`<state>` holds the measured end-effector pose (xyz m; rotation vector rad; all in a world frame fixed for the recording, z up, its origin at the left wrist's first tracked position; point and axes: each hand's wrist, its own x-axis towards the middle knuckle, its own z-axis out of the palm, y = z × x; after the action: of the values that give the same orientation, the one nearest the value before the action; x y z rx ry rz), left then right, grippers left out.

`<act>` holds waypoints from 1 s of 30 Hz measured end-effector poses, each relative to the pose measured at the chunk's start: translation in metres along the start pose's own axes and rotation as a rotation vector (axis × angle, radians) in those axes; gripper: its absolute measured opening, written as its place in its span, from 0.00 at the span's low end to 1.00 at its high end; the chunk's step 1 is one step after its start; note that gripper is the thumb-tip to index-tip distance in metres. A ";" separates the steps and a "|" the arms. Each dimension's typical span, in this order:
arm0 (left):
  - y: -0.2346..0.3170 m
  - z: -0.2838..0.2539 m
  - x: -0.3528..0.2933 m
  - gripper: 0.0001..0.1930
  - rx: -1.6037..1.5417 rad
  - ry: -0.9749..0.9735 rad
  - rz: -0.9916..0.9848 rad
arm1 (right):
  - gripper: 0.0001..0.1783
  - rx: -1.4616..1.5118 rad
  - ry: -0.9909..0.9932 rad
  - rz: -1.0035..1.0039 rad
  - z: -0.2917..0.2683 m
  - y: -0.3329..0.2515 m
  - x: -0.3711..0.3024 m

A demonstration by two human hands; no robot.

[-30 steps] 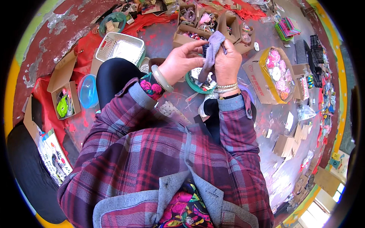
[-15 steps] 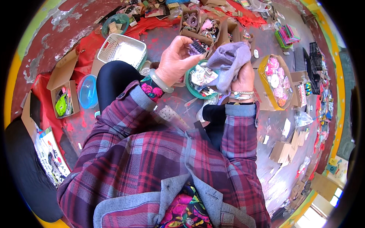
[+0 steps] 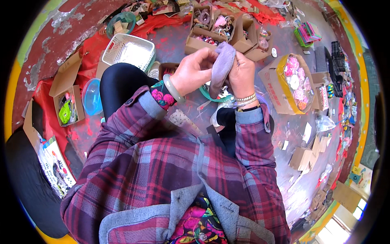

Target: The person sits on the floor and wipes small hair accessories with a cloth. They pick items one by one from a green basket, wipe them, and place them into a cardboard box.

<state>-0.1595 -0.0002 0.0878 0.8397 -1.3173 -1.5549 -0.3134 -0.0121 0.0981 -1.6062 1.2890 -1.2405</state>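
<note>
A soft purple-grey cloth piece [image 3: 222, 67], folded into a narrow band, is held up in front of me between both hands. My right hand [image 3: 242, 75] grips its right side, with thumb and fingers pressed together. My left hand [image 3: 195, 70] is closed at the cloth's left edge, fingers curled; the cloth hides the fingertips and whatever they pinch. Below the hands stands a green basin [image 3: 205, 94] with pale scraps in it, mostly covered by my hands and the cloth.
Open cardboard boxes [image 3: 195, 44] with hair ties and beads stand ahead. To the right is a taped box [image 3: 271, 77] of pink flower-like pieces. At left are a white basket [image 3: 109, 55], a blue basin [image 3: 92, 97] and a box [image 3: 77, 89] with a green item.
My hands have come together at the cloth, which now hangs narrower and further left. The small black toothed piece seen in my left fingers is hidden now.
</note>
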 end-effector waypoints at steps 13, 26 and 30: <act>-0.102 -0.107 0.016 0.17 0.670 0.148 -0.372 | 0.14 0.628 0.343 0.313 -0.057 -0.007 0.011; -0.229 -0.103 0.037 0.13 0.856 -0.006 -0.678 | 0.15 0.630 0.296 0.294 -0.058 -0.004 0.010; -0.220 -0.120 0.046 0.10 0.649 0.248 -0.656 | 0.15 0.733 0.346 0.359 -0.066 -0.005 0.013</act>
<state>-0.1121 -0.0819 -0.1489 1.9602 -1.4541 -1.4127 -0.3750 -0.0214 0.1237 -0.6351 1.0662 -1.5505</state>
